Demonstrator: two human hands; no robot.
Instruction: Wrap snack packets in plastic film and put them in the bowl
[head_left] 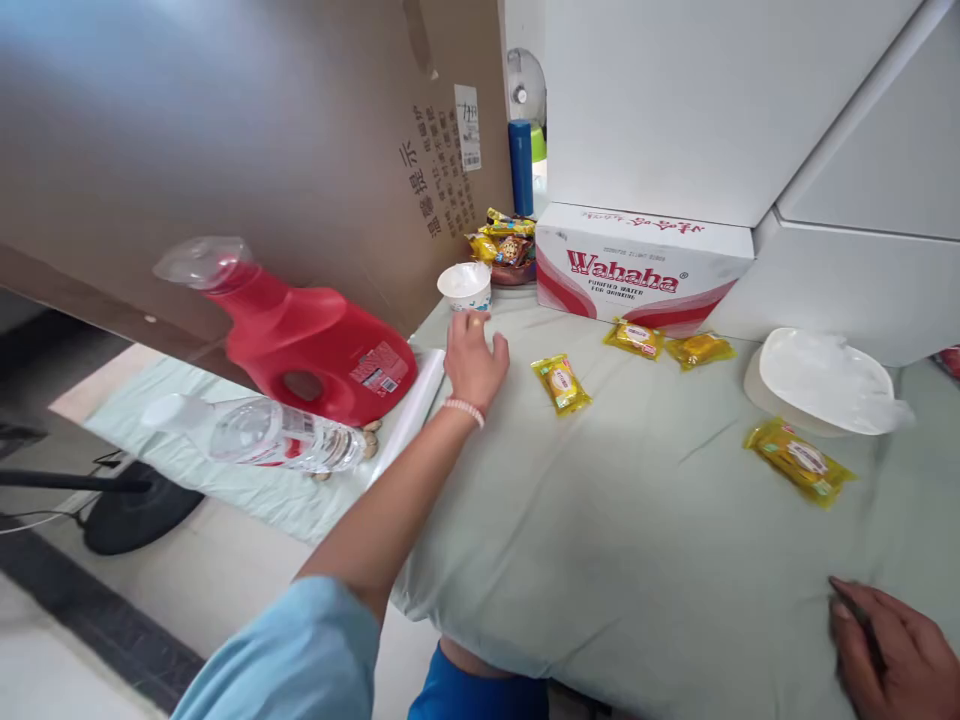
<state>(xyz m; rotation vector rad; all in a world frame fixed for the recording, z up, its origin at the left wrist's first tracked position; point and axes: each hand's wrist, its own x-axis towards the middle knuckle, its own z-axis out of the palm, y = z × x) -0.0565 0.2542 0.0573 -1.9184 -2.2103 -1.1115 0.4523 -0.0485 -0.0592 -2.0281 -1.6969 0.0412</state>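
Observation:
My left hand (474,362), with a pale beaded bracelet at the wrist, reaches over the cloth-covered table (600,520). Its fingers are bent and the thumb stands apart, with nothing seen between them. Just beyond the fingertips is a white paper cup (465,290); whether they touch it I cannot tell. A yellow wrapped snack (562,384) lies to the right of this hand. At the lower right, my right hand (892,650) rests near the tabletop, fingers closed around something slim and dark that I cannot make out.
More yellow snack packets (799,462) lie around a white tub (821,382) covered with crumpled plastic. A Wahaha box (643,265) and a bowl of snacks (513,272) stand at the back. Left are a red jug (322,340), a clear bottle (262,435) and a large cardboard box (300,120).

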